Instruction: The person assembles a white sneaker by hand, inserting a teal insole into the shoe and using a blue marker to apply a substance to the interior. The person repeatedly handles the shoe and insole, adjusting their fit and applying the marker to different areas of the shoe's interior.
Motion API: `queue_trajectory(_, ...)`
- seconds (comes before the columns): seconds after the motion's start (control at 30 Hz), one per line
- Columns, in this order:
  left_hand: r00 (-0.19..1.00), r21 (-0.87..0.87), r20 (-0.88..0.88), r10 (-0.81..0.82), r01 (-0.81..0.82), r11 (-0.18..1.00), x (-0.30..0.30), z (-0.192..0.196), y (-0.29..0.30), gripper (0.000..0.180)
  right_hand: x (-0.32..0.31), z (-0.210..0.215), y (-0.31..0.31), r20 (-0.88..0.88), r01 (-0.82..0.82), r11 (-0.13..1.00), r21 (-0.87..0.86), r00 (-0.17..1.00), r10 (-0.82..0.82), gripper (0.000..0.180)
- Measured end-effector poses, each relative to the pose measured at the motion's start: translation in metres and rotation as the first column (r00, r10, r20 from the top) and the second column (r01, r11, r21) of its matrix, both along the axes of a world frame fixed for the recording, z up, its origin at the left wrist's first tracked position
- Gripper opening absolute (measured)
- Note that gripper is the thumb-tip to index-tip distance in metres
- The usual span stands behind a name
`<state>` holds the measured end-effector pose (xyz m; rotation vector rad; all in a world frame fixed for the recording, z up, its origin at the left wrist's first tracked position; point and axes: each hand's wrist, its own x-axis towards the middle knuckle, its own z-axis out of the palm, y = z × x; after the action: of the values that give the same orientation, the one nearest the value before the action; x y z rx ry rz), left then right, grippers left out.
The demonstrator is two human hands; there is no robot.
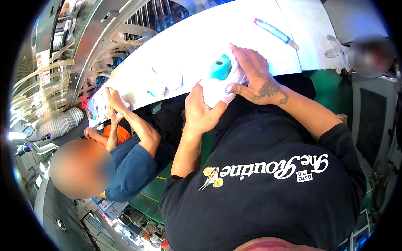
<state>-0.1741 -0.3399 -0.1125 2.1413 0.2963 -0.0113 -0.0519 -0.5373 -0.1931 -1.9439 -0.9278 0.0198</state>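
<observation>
Both my hands hold a white soft shoe upper [215, 91] fitted around a teal shoe last [220, 67], which shows a dark round hole in its top. My left hand [202, 109] grips the near left side, thumb pressed on the white material. On the right side, my right hand [254, 77] has its fingers laid along the far edge and its thumb on the near part. The piece is held at the near edge of the white table [197, 46]; its underside is hidden.
A blue pen-like tool [274, 32] with a pink end lies at the far right of the table. More white pieces [165, 78] lie left of my hands. A co-worker's hands [113, 100] work further left. A white glove [337, 53] shows at the right edge, near clear tubes' opposite side.
</observation>
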Motion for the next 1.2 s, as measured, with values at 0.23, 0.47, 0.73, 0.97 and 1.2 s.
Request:
queue_trajectory(0.23, 0.999, -0.212, 0.044, 0.031, -0.021, 0.977, -0.003, -0.028, 0.024, 0.082, 0.027, -0.005, -0.005, -0.008, -0.200, 0.979, -0.040, 0.980, 0.200, 0.118)
queue_trajectory(0.47, 0.968, -0.011, 0.234, -0.089, 0.094, 0.996, 0.006, -0.020, 0.027, 0.149, 0.040, -0.008, 0.004, 0.008, -0.215, 0.968, -0.131, 0.976, 0.218, 0.135)
queue_trajectory(0.73, 0.960, 0.446, 0.100, -0.263, 0.193, 0.874, 0.032, 0.019, 0.017, 0.103, 0.041, -0.006, 0.005, -0.056, -0.198, 0.978, -0.073, 0.979, 0.194, 0.121)
queue_trajectory(0.97, 0.953, 0.508, 0.194, -0.234, 0.106, 0.855, 0.026, 0.005, 0.007, 0.080, 0.031, -0.004, 0.004, -0.229, -0.151, 0.984, -0.090, 0.965, 0.127, 0.116)
queue_trajectory(1.2, 0.957, 0.508, 0.149, -0.247, 0.141, 0.850, 0.027, 0.017, 0.000, 0.080, 0.022, 0.007, 0.003, -0.257, -0.116, 0.988, -0.104, 0.963, 0.086, 0.113)
